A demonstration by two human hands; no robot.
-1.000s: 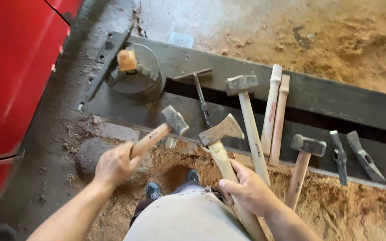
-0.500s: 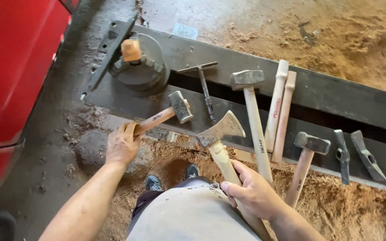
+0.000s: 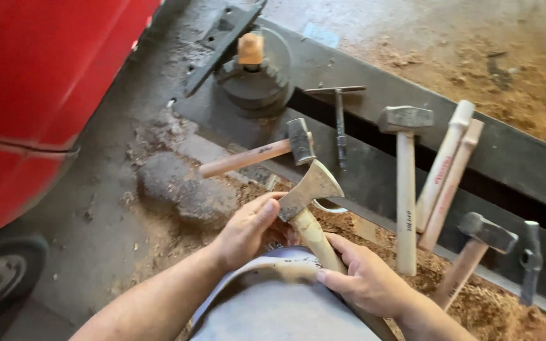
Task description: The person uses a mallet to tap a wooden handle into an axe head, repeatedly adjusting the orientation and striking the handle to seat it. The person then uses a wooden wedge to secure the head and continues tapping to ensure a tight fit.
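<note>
**Both hands on a hatchet over the steel beam**

The right hand (image 3: 364, 278) is wrapped around the pale wooden handle of a hatchet (image 3: 308, 202), which slants up and to the left from the person's lap. The left hand (image 3: 251, 224) rests against the near side of the hatchet's metal head, its thumb and fingers curled loosely on the blade rather than closed tight.

Just beyond the hatchet head, a small hammer (image 3: 257, 155) lies free on the edge of a dark steel beam (image 3: 519, 158), handle pointing left. Further right on the beam lie a larger hammer (image 3: 404, 170), two bare wooden handles (image 3: 447, 167), another hammer (image 3: 475, 252) and two loose metal heads (image 3: 545, 259). At the far left sits a round metal chuck (image 3: 254, 79) with a T-shaped key (image 3: 338, 120) beside it. Sawdust (image 3: 488, 297) covers the ground, and a red vehicle (image 3: 39, 95) fills the left side.
</note>
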